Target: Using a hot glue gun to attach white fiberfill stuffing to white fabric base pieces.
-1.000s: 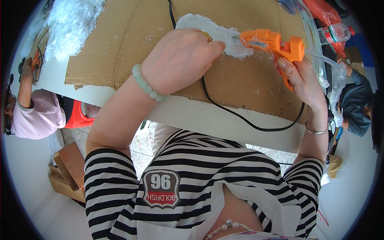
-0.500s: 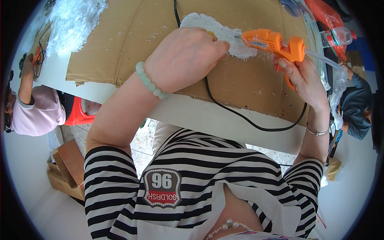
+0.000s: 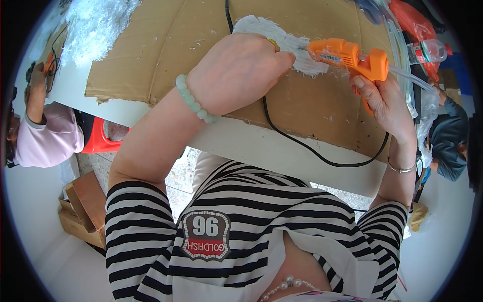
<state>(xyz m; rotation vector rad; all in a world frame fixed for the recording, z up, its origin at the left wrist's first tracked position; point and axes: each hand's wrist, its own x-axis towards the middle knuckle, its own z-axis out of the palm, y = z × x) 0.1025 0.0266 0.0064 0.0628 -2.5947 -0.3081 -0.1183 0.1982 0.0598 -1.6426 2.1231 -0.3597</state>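
My right hand (image 3: 380, 95) is wrapped round the handle of an orange hot glue gun (image 3: 347, 54). A clear glue stick (image 3: 411, 78) sticks out of its back end, and the nozzle points left. Under the nozzle lies a flat, fuzzy white piece (image 3: 279, 38) with frayed edges. My left hand (image 3: 236, 73) is closed, with the back up and the thumb pressed to the curled fingers, over the near edge of that piece. What those fingers hold, if anything, is hidden beneath the hand.
Brown cardboard (image 3: 322, 113) covers the white table (image 3: 302, 151). A black cord (image 3: 322, 160) loops along its near edge. White fluffy fibre (image 3: 98, 30) is heaped far left. A plastic bottle (image 3: 427, 52) and red bag (image 3: 415, 25) lie far right. One person works at each side.
Both hands and the glue gun sit slightly farther right in the picture, as does the cardboard. Their grip and arrangement look the same.
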